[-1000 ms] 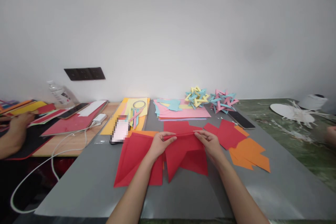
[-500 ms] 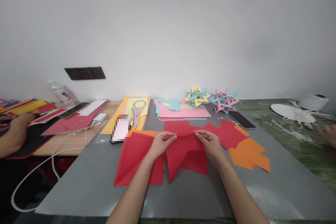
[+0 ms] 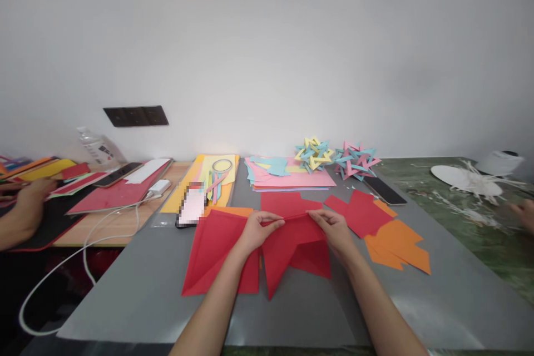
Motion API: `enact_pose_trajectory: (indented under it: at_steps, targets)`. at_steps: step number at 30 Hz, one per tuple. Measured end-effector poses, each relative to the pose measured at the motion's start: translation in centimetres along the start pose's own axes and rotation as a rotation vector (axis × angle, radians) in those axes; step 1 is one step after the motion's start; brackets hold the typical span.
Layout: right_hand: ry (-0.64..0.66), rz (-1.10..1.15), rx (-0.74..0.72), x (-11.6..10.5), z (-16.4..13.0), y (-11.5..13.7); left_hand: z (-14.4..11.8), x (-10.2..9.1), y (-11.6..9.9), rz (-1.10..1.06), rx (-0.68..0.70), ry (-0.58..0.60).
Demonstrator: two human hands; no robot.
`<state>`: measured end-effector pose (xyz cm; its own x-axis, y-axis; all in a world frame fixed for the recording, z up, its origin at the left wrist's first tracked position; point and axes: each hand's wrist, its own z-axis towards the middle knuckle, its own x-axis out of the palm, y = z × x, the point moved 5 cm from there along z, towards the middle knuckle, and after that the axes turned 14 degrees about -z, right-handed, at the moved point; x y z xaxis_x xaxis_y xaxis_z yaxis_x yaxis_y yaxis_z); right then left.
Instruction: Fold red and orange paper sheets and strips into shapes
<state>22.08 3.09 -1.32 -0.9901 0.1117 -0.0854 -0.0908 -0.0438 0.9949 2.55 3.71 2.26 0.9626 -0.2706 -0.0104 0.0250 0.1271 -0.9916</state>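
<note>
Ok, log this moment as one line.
left hand: pinching red paper | right hand: pinching same fold | surface: grey table

Paper-craft workroom, shared bench. Grey table (image 3: pixel 137 289) against a plain white wall (image 3: pixel 267 39), joined to a wooden desk (image 3: pixel 104 228) on one side and a green marbled top (image 3: pixel 479 233) on the other. Cut red paper (image 3: pixel 217 250) and orange paper (image 3: pixel 396 245) lie spread out; pastel sheets (image 3: pixel 292 178) are stacked behind; folded paper stars (image 3: pixel 334 157) stand finished. A tape roll (image 3: pixel 221 166), phones (image 3: pixel 381 190) and a charger cable (image 3: pixel 83 256) lie about. Another person's hand (image 3: pixel 29 203) works at the next place.
</note>
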Motion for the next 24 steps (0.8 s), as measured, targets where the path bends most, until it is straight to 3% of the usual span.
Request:
enact_pose_trajectory:
  at_steps: [3,8,18,24]
  targets:
    - [0.001,0.002,-0.007,0.1,-0.2,0.5,0.0,0.0,0.1,-0.019,-0.017,0.002]
    - [0.150,-0.119,-0.031,1.4,-0.9,1.4,-0.1,0.5,0.0,-0.008,-0.009,0.049]
    - [0.153,-0.300,-0.171,2.7,-1.2,1.7,-0.2,1.3,1.0,-0.001,-0.029,0.123]
    - [0.161,-0.326,-0.245,3.2,-1.3,2.1,-0.4,1.5,0.6,0.135,0.079,0.110]
